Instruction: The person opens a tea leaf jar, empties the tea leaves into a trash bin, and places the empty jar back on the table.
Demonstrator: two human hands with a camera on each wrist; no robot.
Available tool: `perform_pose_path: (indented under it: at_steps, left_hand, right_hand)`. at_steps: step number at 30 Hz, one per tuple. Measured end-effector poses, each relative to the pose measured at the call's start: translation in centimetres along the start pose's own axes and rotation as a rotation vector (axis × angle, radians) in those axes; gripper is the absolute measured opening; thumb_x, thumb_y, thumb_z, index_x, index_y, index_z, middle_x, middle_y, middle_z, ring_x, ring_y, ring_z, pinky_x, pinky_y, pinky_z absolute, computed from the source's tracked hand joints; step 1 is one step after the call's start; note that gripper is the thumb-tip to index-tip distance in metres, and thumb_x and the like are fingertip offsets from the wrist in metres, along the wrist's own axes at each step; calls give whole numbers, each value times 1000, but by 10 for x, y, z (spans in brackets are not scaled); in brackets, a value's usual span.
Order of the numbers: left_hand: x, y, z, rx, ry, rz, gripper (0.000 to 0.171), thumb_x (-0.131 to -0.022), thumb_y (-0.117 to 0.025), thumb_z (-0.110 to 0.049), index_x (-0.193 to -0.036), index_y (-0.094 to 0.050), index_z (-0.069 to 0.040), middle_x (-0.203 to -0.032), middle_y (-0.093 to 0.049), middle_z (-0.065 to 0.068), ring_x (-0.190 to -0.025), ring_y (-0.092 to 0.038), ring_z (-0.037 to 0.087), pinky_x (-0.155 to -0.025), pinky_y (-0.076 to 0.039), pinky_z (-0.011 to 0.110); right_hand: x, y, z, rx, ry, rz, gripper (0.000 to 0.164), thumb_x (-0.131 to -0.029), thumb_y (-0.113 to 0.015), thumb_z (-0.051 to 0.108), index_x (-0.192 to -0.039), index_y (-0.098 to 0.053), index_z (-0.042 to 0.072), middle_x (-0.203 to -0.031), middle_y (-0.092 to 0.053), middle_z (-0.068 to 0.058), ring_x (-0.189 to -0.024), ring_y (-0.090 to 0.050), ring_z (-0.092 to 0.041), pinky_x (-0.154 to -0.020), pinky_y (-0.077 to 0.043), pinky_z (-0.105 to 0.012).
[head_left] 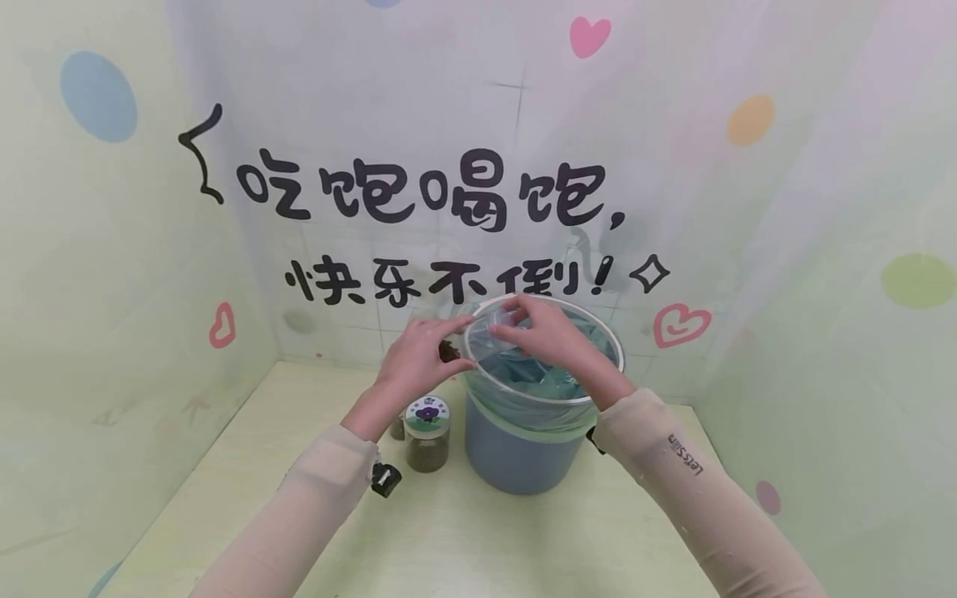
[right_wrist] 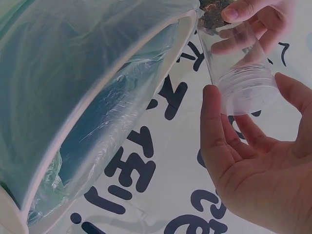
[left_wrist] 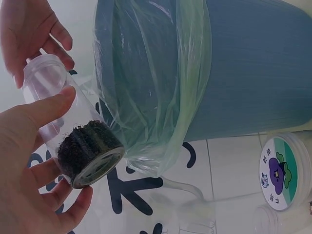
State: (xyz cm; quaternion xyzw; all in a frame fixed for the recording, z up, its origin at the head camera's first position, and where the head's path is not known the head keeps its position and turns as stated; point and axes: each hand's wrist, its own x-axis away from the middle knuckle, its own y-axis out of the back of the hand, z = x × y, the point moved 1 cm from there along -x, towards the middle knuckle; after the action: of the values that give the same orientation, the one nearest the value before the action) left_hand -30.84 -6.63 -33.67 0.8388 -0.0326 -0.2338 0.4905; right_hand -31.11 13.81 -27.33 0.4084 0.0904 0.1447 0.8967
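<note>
The clear jar (left_wrist: pixel 84 119) is held tilted in the air between both hands, just beside the left part of the rim (head_left: pixel 549 402) of a blue bin (head_left: pixel 523 465) and above the worktop (head_left: pixel 449 540). Fingers of the left hand (head_left: pixel 414 353) grip its body: the thumb lies across one side, while the other fingers pass round behind, their tips showing near the base, where dark, crumbly contents (left_wrist: pixel 80 146) are gathered. At the opposite end, the right hand (head_left: pixel 549 332) curls its fingers round the clear lid (right_wrist: pixel 248 92), the index finger on one edge and the thumb on the other, so the jar's length runs from the left palm to the right fingertips. A green liner bag (head_left: pixel 516 415) covers the bin's opening and folds down over its upper wall. Below the left hand, a second jar (head_left: pixel 428 450) stands upright near the bin, its round lid printed with a purple figure on white and green; another small container (head_left: pixel 397 428) is partly hidden beside it.
</note>
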Motion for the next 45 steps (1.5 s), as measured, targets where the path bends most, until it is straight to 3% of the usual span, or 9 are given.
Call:
perform_pose_path:
  at_steps: [9, 18, 24, 29, 34, 40, 45]
  left_hand:
    - [0, -1, 1, 21, 9, 4, 72, -82, -79, -43, -146, -50, -31, -141, -61, 6, -125, -51, 31, -87, -56, 51]
    - [0, 0, 4, 37, 12, 4, 71, -82, -79, -43, -146, -51, -31, -142, -60, 5, -126, -50, 31, -91, -55, 53]
    - [1, 1, 3, 39, 11, -1, 71, -82, -79, -43, -146, -51, -31, -142, -60, 6, -127, -51, 32, -93, -54, 54]
    - [2, 2, 2, 42, 6, -8, 71, -82, -80, -43, -145, -51, -31, -140, -61, 6, -125, -51, 32, -92, -54, 54]
    - [2, 0, 2, 54, -9, -12, 69, -82, -80, -41, -145, -52, -30, -136, -63, 5, -123, -52, 31, -89, -55, 53]
    - [2, 0, 1, 53, -17, -13, 69, -82, -80, -41, -145, -53, -28, -136, -64, 5, -122, -52, 31, -88, -55, 52]
    - [3, 0, 1, 51, -17, -13, 70, -82, -80, -40, -145, -53, -28, -136, -64, 6, -121, -52, 30, -87, -56, 51]
  right_hand:
    - [1, 0, -2, -17, 67, 4, 48, -94, -66, 27, -135, -52, 6, -135, -58, -20, -114, -66, -35, -81, -62, -36]
    - [-1, 1, -1, -24, 106, 3, 50, -92, -71, 21, -136, -53, 6, -137, -58, -18, -116, -65, -36, -94, -58, -46]
    - [0, 0, 0, -18, 68, 5, 57, -95, -66, 36, -142, -49, 10, -141, -57, -15, -123, -61, -35, -99, -55, -47]
    - [0, -3, 2, 7, 8, -9, 63, -97, -57, 52, -144, -47, 12, -140, -56, -15, -114, -65, -32, -93, -57, -45]
    - [0, -6, 2, -2, -56, 3, 61, -98, -53, 55, -141, -48, 12, -131, -62, -15, -99, -69, -34, -81, -57, -39]
    - [-1, -6, 0, 9, -76, 7, 58, -97, -56, 54, -133, -52, 9, -116, -69, -16, -77, -69, -23, -69, -57, -35]
    - [-3, -6, -1, -3, -62, 4, 57, -95, -60, 51, -134, -52, 10, -123, -67, -17, -81, -72, -26, -71, -59, -33]
